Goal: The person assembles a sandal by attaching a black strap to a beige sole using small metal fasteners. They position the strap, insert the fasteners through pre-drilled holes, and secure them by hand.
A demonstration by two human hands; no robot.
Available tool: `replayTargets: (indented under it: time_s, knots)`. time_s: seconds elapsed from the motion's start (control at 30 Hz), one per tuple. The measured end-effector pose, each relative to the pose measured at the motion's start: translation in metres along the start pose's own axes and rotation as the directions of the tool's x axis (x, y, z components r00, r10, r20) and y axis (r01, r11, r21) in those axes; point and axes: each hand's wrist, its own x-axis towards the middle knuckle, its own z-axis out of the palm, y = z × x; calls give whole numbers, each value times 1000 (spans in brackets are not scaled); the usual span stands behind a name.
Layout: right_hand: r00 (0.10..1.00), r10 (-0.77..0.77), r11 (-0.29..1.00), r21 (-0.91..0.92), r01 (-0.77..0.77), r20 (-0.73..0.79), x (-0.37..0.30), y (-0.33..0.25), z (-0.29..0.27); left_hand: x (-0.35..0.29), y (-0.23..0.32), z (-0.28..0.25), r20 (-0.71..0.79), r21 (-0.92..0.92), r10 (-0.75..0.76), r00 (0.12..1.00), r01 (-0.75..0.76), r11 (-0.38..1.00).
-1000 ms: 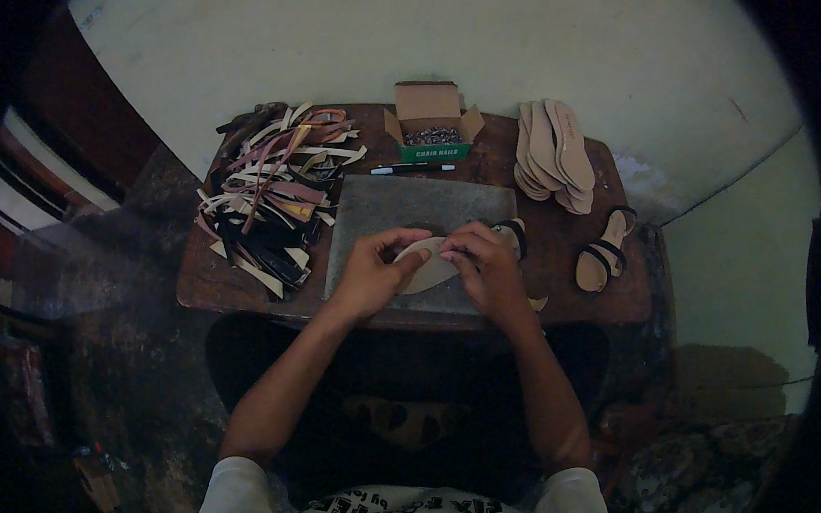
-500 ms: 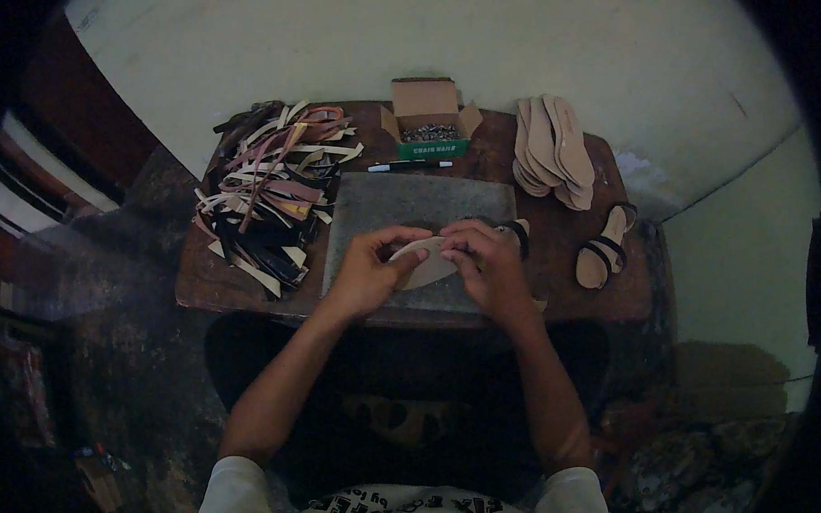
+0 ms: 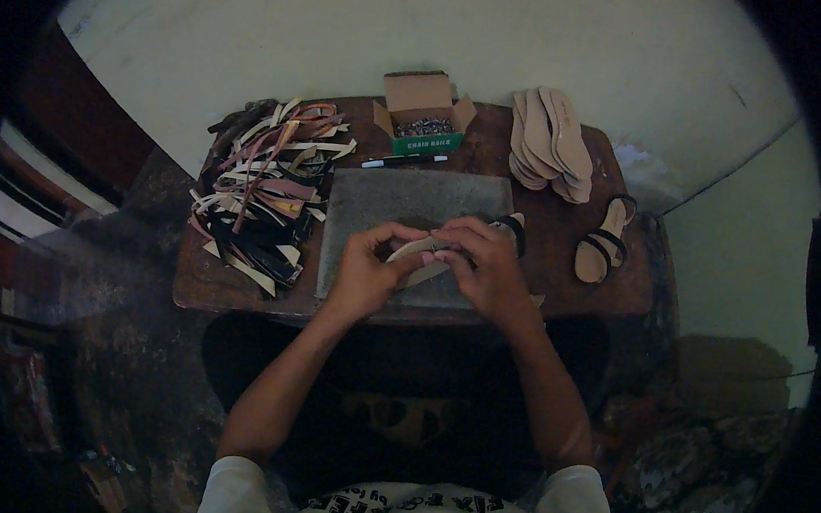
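A beige sandal sole point(image 3: 425, 276) is held in front of me, over a flat grey slab point(image 3: 376, 196). My left hand point(image 3: 367, 269) pinches it from the left, thumb on the near face and fingers behind. From the other side my right hand point(image 3: 490, 268) closes its thumb and fingers at the sole's upper edge, close to the left fingertips. Whether a strap or other small piece lies between the fingertips cannot be made out. Partly hidden behind my right hand is a sandal with a black strap point(image 3: 515, 235).
Many leather strips point(image 3: 259, 197) lie heaped at the left of the wooden table point(image 3: 563, 293). Toward the back stands an open green box point(image 3: 428, 146) of nails, a pen point(image 3: 405, 161) before it. At right are stacked soles point(image 3: 550, 144) and a black-strapped sandal point(image 3: 601, 245).
The sole has tilted, so less of its face shows. My right fingers have drawn slightly left, closer to the left fingertips. The whole view has shifted a little.
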Motion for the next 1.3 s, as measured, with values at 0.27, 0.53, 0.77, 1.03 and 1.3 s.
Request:
replayTargets:
  time_s: [0.27, 0.53, 0.77, 1.03, 1.3]
  knots:
    - [999, -2, 996, 84, 5, -37, 1, 4, -1, 0, 2, 4, -46, 27, 9, 999, -8, 1000]
    - [998, -11, 997, 70, 15, -59, 1, 7, -2, 1, 2, 5, -60, 55, 5, 998, -2, 998]
    - [998, 53, 998, 38, -51, -44, 3, -2, -2, 1, -5, 3, -63, 87, 58, 996, -52, 995]
    - [997, -19, 998, 50, 23, -77, 0, 3, 0, 1, -6, 4, -56, 115, 122, 991, -115, 987]
    - [998, -5, 999, 42, 8, -70, 1, 6, 2, -1, -1, 7, -82, 147, 155, 985, -142, 979]
